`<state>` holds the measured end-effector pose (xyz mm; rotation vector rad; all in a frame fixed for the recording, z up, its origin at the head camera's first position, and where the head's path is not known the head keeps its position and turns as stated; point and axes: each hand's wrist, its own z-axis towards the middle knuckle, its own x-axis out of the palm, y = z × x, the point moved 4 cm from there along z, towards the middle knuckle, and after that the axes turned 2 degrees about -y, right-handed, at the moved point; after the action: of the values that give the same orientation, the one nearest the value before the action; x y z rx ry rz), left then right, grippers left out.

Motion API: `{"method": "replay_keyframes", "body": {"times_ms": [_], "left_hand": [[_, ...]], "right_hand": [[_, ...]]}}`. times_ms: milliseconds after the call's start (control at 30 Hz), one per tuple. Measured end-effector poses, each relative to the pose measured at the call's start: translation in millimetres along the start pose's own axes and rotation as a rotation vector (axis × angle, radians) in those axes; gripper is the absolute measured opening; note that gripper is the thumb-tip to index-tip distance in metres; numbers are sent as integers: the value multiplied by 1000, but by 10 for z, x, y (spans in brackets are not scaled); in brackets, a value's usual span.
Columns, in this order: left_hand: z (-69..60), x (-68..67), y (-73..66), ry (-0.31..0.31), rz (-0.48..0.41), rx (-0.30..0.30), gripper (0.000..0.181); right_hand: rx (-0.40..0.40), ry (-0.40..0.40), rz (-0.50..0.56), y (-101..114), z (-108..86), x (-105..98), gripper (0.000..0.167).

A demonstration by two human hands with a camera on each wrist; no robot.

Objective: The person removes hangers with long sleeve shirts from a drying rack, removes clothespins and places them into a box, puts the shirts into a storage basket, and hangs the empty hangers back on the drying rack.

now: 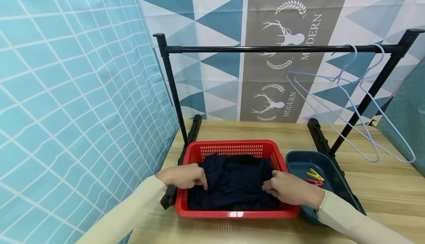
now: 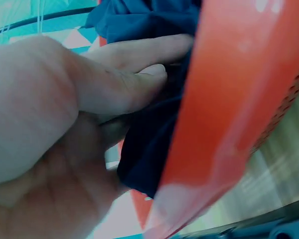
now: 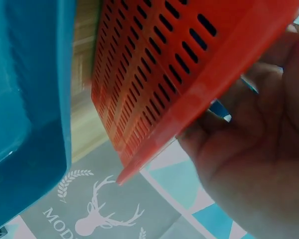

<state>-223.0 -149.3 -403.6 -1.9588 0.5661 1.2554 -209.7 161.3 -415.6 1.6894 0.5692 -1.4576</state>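
Note:
Dark navy cloth (image 1: 237, 183), apparently a folded garment, lies bunched in a red plastic basket (image 1: 232, 215). My left hand (image 1: 186, 175) reaches over the basket's left side and pinches the cloth's left edge. In the left wrist view, navy fabric (image 2: 152, 144) runs between that hand's thumb and fingers, beside the blurred basket wall (image 2: 229, 89). My right hand (image 1: 288, 188) reaches in over the right side, its curled fingers gripping the cloth's right edge. The right wrist view shows this hand (image 3: 254, 149) behind the slotted basket wall (image 3: 154, 74), with the fingertips hidden.
A dark blue tray (image 1: 300, 157) right of the basket holds a yellow clip (image 1: 315, 174) and a pink clip (image 1: 314, 182). A black rack (image 1: 225, 49) spans behind, with two light-blue hangers (image 1: 332, 77) hooked at its right end. Its feet (image 1: 196, 126) stand on the wooden table (image 1: 391, 199).

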Motion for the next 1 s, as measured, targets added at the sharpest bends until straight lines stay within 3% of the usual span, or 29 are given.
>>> {"method": "replay_keyframes", "body": {"times_ms": [200, 300, 400, 533, 633, 833, 1000], "left_hand": [[-87, -186, -93, -230, 135, 88, 18], [-144, -250, -131, -301, 116, 91, 15], [-199, -288, -163, -333, 49, 78, 9], [-240, -245, -220, -269, -18, 66, 8], [-243, -126, -244, -148, -31, 34, 18], [-262, 122, -212, 86, -8, -108, 42], [-282, 177, -116, 128, 15, -84, 45]], "right_hand": [[-33, -155, 26, 32, -37, -170, 18], [-15, -192, 24, 33, -67, -233, 21], [9, -200, 25, 27, -85, -258, 18], [9, -143, 35, 27, -112, -195, 14], [0, -102, 25, 36, -133, -120, 15], [-10, -64, -4, 71, -138, -14, 19], [8, -52, 22, 82, -148, 42, 20]]}}
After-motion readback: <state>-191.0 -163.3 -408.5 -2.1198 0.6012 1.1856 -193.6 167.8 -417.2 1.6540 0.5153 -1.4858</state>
